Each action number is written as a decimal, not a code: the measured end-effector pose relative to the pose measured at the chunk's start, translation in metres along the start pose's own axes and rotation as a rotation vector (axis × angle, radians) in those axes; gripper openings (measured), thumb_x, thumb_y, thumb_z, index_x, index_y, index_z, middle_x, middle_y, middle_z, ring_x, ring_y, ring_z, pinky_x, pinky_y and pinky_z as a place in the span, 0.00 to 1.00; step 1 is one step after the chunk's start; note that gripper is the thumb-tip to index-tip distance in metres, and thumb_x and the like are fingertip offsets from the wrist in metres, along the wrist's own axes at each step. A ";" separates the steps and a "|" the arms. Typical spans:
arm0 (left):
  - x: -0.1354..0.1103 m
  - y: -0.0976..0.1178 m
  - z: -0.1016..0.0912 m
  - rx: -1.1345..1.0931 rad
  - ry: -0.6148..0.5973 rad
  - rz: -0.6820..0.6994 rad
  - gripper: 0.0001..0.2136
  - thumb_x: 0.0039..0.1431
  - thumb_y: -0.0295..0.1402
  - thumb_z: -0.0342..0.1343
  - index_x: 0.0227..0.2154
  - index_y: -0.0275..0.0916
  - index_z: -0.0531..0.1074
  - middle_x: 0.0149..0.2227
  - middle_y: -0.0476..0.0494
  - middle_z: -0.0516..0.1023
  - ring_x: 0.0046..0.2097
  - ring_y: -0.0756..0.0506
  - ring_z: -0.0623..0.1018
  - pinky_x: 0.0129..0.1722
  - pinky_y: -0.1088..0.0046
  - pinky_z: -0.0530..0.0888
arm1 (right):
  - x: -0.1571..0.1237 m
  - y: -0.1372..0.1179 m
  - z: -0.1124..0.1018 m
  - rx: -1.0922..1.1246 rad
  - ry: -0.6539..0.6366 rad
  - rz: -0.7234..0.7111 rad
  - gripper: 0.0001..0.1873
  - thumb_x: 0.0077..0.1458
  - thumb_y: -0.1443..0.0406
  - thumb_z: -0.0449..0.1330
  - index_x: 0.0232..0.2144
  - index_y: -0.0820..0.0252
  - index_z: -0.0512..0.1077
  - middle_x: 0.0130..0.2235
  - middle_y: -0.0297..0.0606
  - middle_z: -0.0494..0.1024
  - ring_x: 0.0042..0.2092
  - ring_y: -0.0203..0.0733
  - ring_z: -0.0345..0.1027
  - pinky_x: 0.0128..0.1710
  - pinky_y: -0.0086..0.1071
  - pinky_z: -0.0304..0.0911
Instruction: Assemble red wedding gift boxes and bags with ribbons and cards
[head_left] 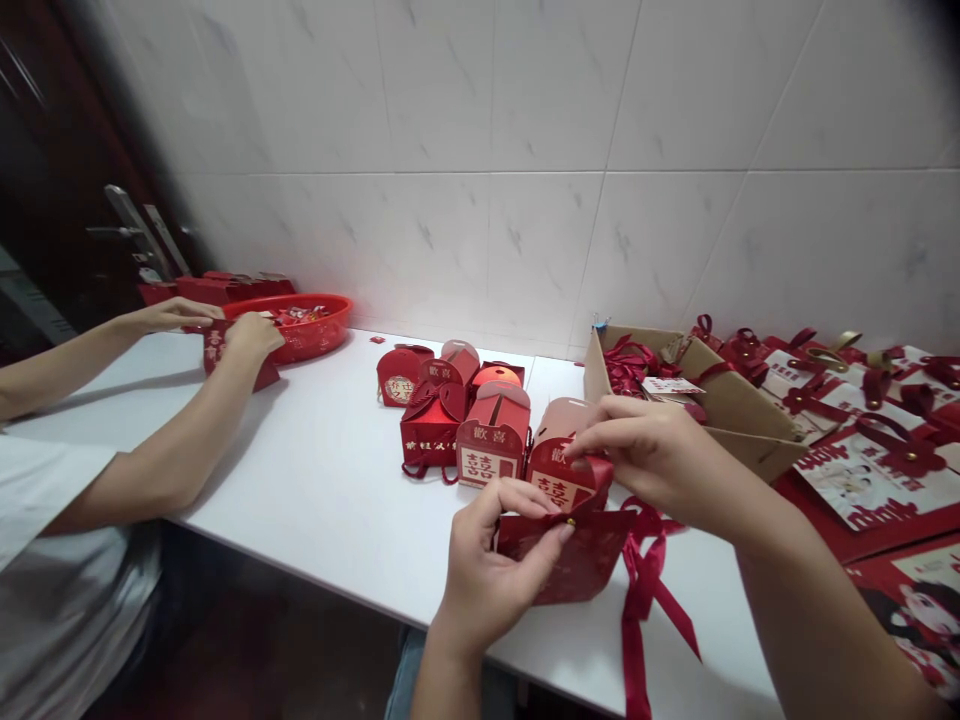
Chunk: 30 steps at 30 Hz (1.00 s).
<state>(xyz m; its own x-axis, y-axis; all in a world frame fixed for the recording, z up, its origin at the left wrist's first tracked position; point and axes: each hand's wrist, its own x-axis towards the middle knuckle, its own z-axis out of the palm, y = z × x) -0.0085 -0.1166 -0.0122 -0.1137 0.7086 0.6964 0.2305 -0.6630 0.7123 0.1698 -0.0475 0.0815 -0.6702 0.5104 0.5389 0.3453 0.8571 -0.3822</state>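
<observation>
In front of me a red gift box [581, 570] sits by the table's front edge, its top drawn together near a small gold eyelet. My left hand [491, 565] pinches the upper edge of this box between thumb and fingers. Just above it, my right hand [652, 450] has its fingers closed on a red ribbon [598, 474] that runs down to the box top. A length of dark red satin ribbon [636, 600] trails from the box's right side over the table edge. Finished-looking red candy boxes [491, 430] stand grouped directly behind.
A cardboard box [739, 400] of ribbons and cards stands at the right, beside red-and-white gift bags [889, 470]. To the left, another person's hands [251, 335] handle a red box by a red basin [319, 335] of sweets. A tiled wall [450, 240] bounds the table's back.
</observation>
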 end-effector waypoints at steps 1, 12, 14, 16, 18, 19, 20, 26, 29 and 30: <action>0.000 0.000 0.001 -0.014 -0.007 0.013 0.11 0.52 0.21 0.61 0.31 0.41 0.65 0.34 0.52 0.75 0.36 0.53 0.77 0.38 0.80 0.73 | 0.001 -0.001 0.002 0.043 -0.018 0.006 0.18 0.49 0.80 0.53 0.32 0.58 0.78 0.34 0.35 0.74 0.34 0.30 0.68 0.33 0.22 0.63; 0.000 0.001 -0.001 -0.055 -0.012 0.095 0.12 0.51 0.19 0.61 0.32 0.40 0.65 0.33 0.50 0.73 0.34 0.52 0.75 0.34 0.79 0.73 | 0.000 -0.012 0.002 0.495 -0.322 0.312 0.06 0.54 0.70 0.58 0.36 0.62 0.74 0.35 0.36 0.79 0.36 0.34 0.73 0.35 0.25 0.69; -0.001 0.001 -0.003 -0.043 -0.014 0.110 0.12 0.50 0.19 0.62 0.31 0.40 0.66 0.32 0.50 0.72 0.34 0.52 0.75 0.33 0.79 0.72 | -0.001 -0.012 0.000 0.484 -0.362 0.288 0.05 0.55 0.70 0.58 0.35 0.63 0.74 0.33 0.36 0.78 0.33 0.33 0.72 0.33 0.24 0.68; -0.002 0.001 -0.004 -0.037 -0.021 0.125 0.13 0.49 0.18 0.62 0.31 0.40 0.66 0.32 0.50 0.71 0.34 0.52 0.75 0.33 0.78 0.72 | -0.002 -0.011 -0.001 0.466 -0.384 0.248 0.05 0.55 0.70 0.59 0.35 0.64 0.74 0.33 0.36 0.77 0.33 0.32 0.71 0.32 0.23 0.67; -0.002 0.001 -0.005 -0.051 -0.034 0.140 0.14 0.49 0.18 0.62 0.32 0.40 0.65 0.32 0.50 0.71 0.34 0.52 0.74 0.33 0.78 0.73 | -0.003 -0.011 -0.002 0.451 -0.387 0.219 0.05 0.55 0.70 0.58 0.36 0.64 0.74 0.32 0.36 0.77 0.32 0.32 0.70 0.31 0.22 0.66; -0.002 0.001 -0.006 -0.056 -0.040 0.146 0.14 0.49 0.17 0.62 0.32 0.40 0.65 0.32 0.50 0.70 0.34 0.52 0.74 0.33 0.78 0.73 | -0.004 -0.011 -0.003 0.453 -0.384 0.211 0.05 0.56 0.70 0.58 0.36 0.64 0.73 0.32 0.36 0.77 0.32 0.31 0.70 0.31 0.22 0.66; -0.002 0.001 -0.006 -0.059 -0.044 0.152 0.14 0.49 0.17 0.62 0.32 0.40 0.65 0.32 0.50 0.70 0.34 0.52 0.74 0.33 0.78 0.73 | -0.004 -0.011 -0.003 0.459 -0.378 0.205 0.05 0.56 0.69 0.58 0.36 0.64 0.73 0.32 0.36 0.77 0.33 0.31 0.70 0.32 0.22 0.66; -0.002 0.002 -0.006 -0.061 -0.051 0.166 0.14 0.48 0.17 0.61 0.32 0.40 0.65 0.32 0.50 0.70 0.34 0.52 0.75 0.33 0.77 0.74 | -0.005 -0.013 -0.006 0.482 -0.370 0.189 0.07 0.59 0.64 0.58 0.36 0.64 0.72 0.33 0.37 0.77 0.34 0.32 0.70 0.33 0.23 0.66; -0.001 0.002 -0.006 -0.049 -0.049 0.175 0.14 0.48 0.17 0.61 0.32 0.39 0.65 0.32 0.49 0.71 0.33 0.51 0.75 0.32 0.77 0.74 | -0.006 -0.013 -0.007 0.474 -0.374 0.188 0.07 0.59 0.64 0.58 0.36 0.64 0.72 0.33 0.37 0.77 0.33 0.31 0.70 0.33 0.22 0.66; -0.001 0.002 -0.006 -0.043 -0.046 0.174 0.14 0.48 0.17 0.61 0.31 0.39 0.66 0.32 0.49 0.71 0.33 0.51 0.75 0.32 0.77 0.74 | -0.006 -0.013 -0.007 0.469 -0.370 0.180 0.07 0.59 0.65 0.58 0.35 0.64 0.72 0.32 0.36 0.76 0.32 0.31 0.69 0.33 0.22 0.66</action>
<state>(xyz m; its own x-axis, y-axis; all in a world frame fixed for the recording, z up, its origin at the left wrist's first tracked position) -0.0140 -0.1202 -0.0110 -0.0308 0.5917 0.8055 0.2009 -0.7858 0.5849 0.1734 -0.0610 0.0884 -0.8405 0.5137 0.1722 0.2045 0.5952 -0.7771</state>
